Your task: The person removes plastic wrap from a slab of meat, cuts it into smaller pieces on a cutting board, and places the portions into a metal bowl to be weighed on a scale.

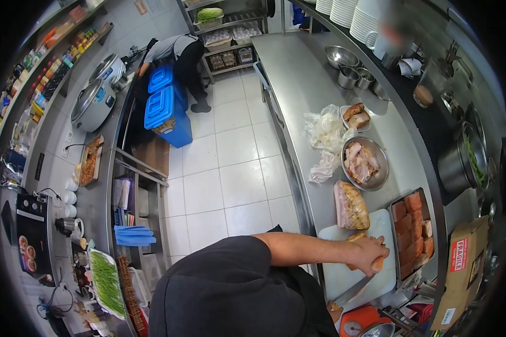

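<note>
My left hand [371, 254] is closed over a piece of meat [353, 238] on the white cutting board [334, 275], with part of the meat showing beside the fingers. A knife [354, 291] lies low across the board, its blade pointing toward that hand. Its handle end is at my right hand [335, 310], which is mostly hidden by my body, though curled fingers show. A large pork slab [351, 205] rests at the board's far edge. Beside the board stands a metal tray [399, 268] of reddish-brown meat blocks.
A steel bowl of meat pieces [361, 163], plastic bags [323, 132] and a dish of meat [356, 117] stand along the counter. An orange scale [357, 321] and a cardboard box [461, 269] are nearby. Another person [188, 56] bends near blue bins [162, 106].
</note>
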Demonstrator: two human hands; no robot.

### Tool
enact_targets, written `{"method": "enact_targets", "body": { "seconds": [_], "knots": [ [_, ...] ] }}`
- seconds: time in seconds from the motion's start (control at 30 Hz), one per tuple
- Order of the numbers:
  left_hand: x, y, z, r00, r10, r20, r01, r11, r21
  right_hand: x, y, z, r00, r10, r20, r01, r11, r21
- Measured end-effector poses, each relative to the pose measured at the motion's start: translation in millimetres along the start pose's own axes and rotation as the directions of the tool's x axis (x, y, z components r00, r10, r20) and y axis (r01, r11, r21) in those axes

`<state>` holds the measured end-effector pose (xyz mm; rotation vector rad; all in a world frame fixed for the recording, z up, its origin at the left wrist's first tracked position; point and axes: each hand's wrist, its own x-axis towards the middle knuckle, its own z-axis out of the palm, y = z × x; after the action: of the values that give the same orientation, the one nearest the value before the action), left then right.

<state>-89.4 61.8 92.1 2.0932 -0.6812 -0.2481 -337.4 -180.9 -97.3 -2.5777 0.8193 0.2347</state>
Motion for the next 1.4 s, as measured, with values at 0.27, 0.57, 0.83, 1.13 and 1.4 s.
{"method": "enact_targets", "body": {
  "seconds": [0.27, 0.57, 0.83, 1.13, 1.4],
  "knots": [
    [-2.4, 2.8, -4.8, 1.0, 0.002, 0.0, -0.002, 1.0, 0.012, 1.4, -2.9, -7.9, 0.995, -0.103, -0.002, 0.103, 0.994, 0.044],
    [-5.7, 3.9, -6.9, 1.0, 0.016, 0.001, -0.016, 1.0, 0.01, 15.7, 22.5, 13.2, 0.997, -0.06, 0.037, 0.06, 0.998, 0.015],
    [-8.9, 5.0, -9.3, 0.999, 0.024, -0.028, -0.024, 1.0, -0.001, 26.4, 30.4, 19.8, 0.991, -0.126, 0.037, 0.126, 0.992, -0.004],
    [-14.6, 8.6, -17.1, 1.0, -0.02, -0.02, 0.019, 0.999, -0.028, 31.6, -10.2, 2.9, 0.988, -0.146, 0.052, 0.149, 0.988, -0.039],
    [-12.5, -1.4, -13.5, 0.997, 0.014, -0.072, -0.014, 1.0, 0.005, 34.9, -26.5, -7.7, 0.981, -0.183, 0.069, 0.187, 0.981, -0.055]
  ]
}}
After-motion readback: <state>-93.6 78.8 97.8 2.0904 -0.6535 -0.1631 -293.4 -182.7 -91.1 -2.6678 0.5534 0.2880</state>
